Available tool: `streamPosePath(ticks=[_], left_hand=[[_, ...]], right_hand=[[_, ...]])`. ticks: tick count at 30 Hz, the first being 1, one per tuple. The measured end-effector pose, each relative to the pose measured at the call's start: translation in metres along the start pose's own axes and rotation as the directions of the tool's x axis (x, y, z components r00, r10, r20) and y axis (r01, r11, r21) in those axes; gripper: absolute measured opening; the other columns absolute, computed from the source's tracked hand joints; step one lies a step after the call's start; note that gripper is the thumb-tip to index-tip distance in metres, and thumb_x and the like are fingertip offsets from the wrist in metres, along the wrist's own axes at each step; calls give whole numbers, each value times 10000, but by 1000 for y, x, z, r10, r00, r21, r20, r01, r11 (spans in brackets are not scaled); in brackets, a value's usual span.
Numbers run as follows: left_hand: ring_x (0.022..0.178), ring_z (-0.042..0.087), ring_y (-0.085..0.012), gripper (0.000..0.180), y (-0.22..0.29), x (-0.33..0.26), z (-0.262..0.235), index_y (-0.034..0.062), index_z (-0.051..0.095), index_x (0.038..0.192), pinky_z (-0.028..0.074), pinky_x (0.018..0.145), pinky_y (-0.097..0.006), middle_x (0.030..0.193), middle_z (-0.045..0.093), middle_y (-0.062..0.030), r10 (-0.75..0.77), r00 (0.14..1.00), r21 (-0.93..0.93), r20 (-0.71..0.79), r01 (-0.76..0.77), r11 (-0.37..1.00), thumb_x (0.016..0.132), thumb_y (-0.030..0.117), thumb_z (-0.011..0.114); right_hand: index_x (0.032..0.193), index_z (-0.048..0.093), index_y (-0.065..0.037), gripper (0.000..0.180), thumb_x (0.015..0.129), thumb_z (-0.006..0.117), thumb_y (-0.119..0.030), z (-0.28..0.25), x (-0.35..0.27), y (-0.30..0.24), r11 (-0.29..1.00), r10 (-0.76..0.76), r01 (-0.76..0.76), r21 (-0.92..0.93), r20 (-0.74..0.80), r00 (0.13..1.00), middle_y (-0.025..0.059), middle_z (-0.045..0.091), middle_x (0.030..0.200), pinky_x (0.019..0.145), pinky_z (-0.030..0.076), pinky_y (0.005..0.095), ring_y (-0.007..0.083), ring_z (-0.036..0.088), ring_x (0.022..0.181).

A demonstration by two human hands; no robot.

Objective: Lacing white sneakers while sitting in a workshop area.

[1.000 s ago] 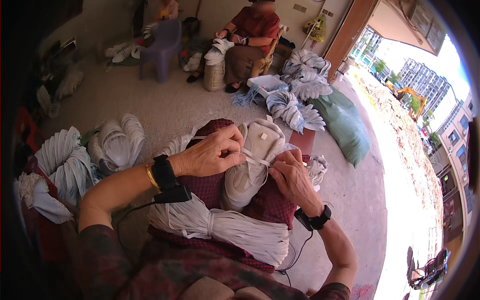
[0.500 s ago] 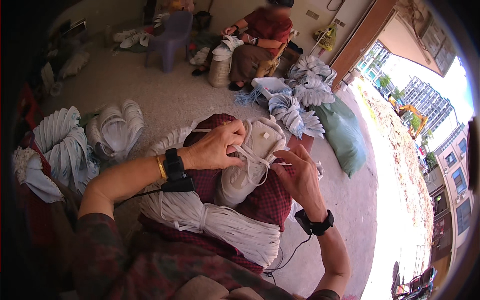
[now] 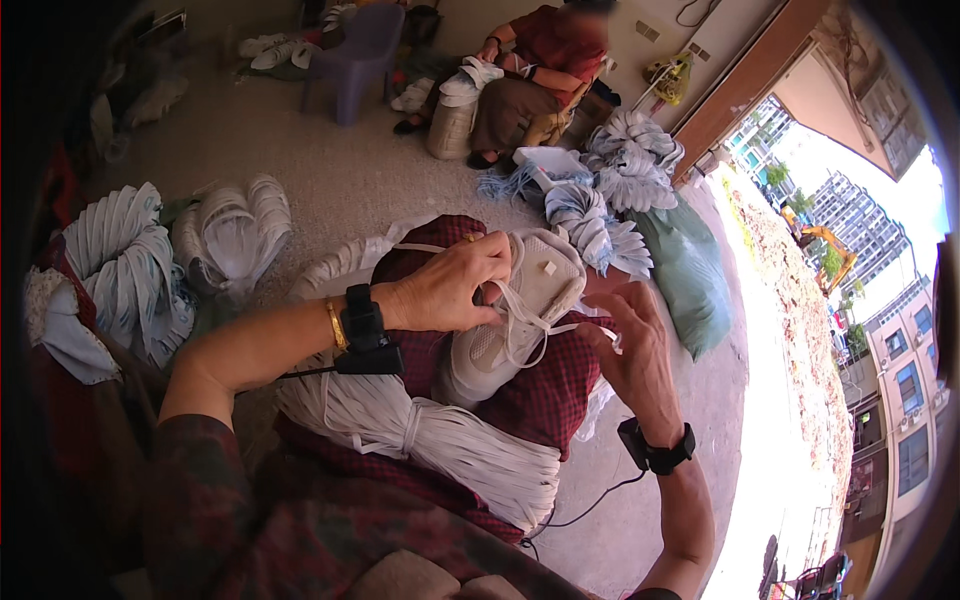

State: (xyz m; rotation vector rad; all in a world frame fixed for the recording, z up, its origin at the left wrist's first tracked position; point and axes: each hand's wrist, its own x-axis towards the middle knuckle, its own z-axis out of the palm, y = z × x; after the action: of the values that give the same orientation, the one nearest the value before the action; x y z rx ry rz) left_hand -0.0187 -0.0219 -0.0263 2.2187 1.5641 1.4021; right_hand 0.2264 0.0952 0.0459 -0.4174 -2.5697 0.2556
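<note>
A white shoe upper (image 3: 475,362) rests between my knees with its tongue pointing away from me. White shoelace (image 3: 540,325) is looped across its opening in a loose bow or knot. My left hand (image 3: 450,285) is closed, pinching the lace at the left side of the tongue. To the right of the shoe, my right hand (image 3: 632,338) pinches the other end of the lace between thumb and fingers, holding it taut. A thick bundle of white laces (image 3: 470,455), tied round the middle, lies across my lap.
Stacked white shoe uppers (image 3: 130,265) stand at the left, with more (image 3: 245,230) beside them. Further uppers (image 3: 625,155) and a green sack (image 3: 685,265) lie at the right. A co-worker (image 3: 545,75) sits at the back near a purple chair (image 3: 355,65).
My right hand has moved right and slightly down, away from the shoe, drawing the lace out. My left hand keeps its pinch near the tongue. The whole view has shifted a little.
</note>
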Motion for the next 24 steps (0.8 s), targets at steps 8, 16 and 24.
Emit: streamPosePath(ticks=[8, 16, 24], left_hand=[[908, 581, -269, 391, 3, 4, 2, 18, 528, 793, 475, 763, -383, 992, 511, -96, -11, 1000, 29, 6, 11, 1000, 640, 64, 884], [903, 590, -271, 336, 4, 0, 5, 36, 561, 808, 479, 769, -387, 962, 517, -86, -2, 1000, -29, 3, 2, 1000, 648, 43, 857], [932, 601, -285, 335, 1, 2, 1, 39, 578, 838, 491, 807, -396, 977, 526, -90, 13, 1000, 11, 10, -13, 1000, 641, 43, 849]], right_hand=[[961, 671, -32, 149, 828, 738, -43, 41, 10, 0, 992, -123, 123, -5, 9, 992, 107, 597, 1068, 782, 544, 385, 309, 631, 975], [915, 559, 17, 84, 881, 592, 87, -35, -8, 84, 956, 11, -125, -267, -394, 919, 158, 676, 1064, 739, 536, 415, 352, 678, 883], [1072, 686, -96, 292, 793, 733, -25, 20, -33, -8, 984, -134, 141, -108, 74, 988, 68, 584, 1056, 704, 540, 377, 252, 630, 905]])
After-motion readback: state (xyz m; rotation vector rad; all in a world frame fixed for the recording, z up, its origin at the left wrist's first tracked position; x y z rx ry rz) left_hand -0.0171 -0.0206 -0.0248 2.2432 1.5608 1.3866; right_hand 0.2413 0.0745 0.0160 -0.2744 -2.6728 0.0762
